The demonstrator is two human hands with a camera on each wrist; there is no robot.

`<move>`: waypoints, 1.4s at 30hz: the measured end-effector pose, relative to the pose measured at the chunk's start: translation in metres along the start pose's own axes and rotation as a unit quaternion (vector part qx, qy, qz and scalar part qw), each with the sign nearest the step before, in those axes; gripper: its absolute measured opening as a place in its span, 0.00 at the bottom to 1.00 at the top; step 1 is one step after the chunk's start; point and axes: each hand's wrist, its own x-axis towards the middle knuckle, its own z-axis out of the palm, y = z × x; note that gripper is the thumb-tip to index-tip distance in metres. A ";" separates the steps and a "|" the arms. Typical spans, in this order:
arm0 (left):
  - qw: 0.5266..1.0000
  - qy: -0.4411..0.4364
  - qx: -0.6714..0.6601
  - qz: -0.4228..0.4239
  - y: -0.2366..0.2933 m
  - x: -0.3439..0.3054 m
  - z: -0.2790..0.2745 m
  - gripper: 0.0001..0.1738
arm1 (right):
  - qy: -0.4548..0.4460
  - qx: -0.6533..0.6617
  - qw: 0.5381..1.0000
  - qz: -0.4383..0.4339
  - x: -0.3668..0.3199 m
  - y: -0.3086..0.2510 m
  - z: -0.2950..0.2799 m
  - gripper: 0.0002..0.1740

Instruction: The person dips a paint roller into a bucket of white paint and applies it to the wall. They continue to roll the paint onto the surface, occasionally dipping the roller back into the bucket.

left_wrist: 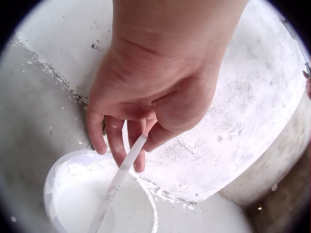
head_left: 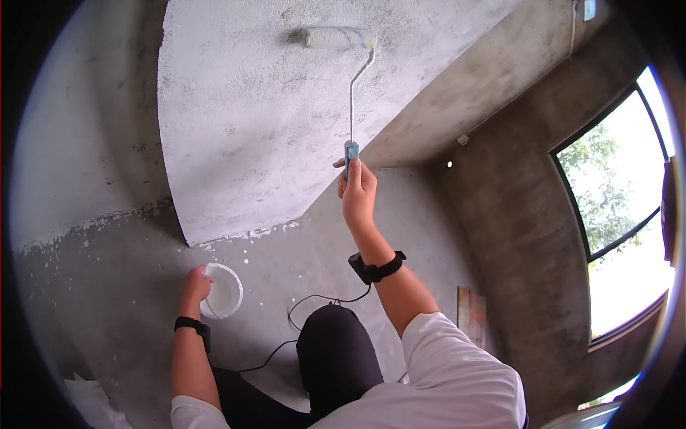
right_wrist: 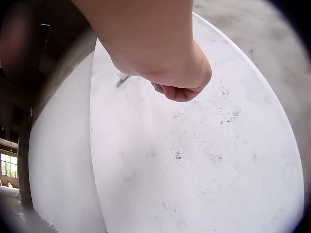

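Below the wall [head_left: 243, 143], the left hand [left_wrist: 146, 97] curls its fingers round the thin handle [left_wrist: 124, 170] of a bucket [head_left: 241, 292] of white paint. Higher up, the right hand [head_left: 357, 189] closes in a fist round the blue grip of the roller [head_left: 336, 37], whose sleeve lies against the wall near its top. Rolling likely goes best with even pressure, overlapping passes and the bucket held level. No brand or writing is readable.

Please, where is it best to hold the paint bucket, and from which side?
Grip the thin handle over its open top, near the middle, coming from above. The bucket holds white paint and its rim is smeared, so a hold from above probably keeps it level and the fingers clean. The left hand holds the handle this way.
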 end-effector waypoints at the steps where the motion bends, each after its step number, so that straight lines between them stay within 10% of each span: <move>1: 1.000 0.000 0.000 0.000 -0.001 0.001 0.001 0.24 | 0.008 -0.018 1.000 0.001 -0.004 0.007 -0.001 0.27; 19: 1.000 0.005 -0.008 0.005 0.001 0.003 0.004 0.23 | 0.059 0.092 0.993 -0.038 0.039 -0.092 -0.017 0.28; 42: 0.998 0.000 0.063 0.017 0.013 -0.009 -0.004 0.24 | 0.072 0.007 0.993 0.089 -0.020 0.026 -0.062 0.24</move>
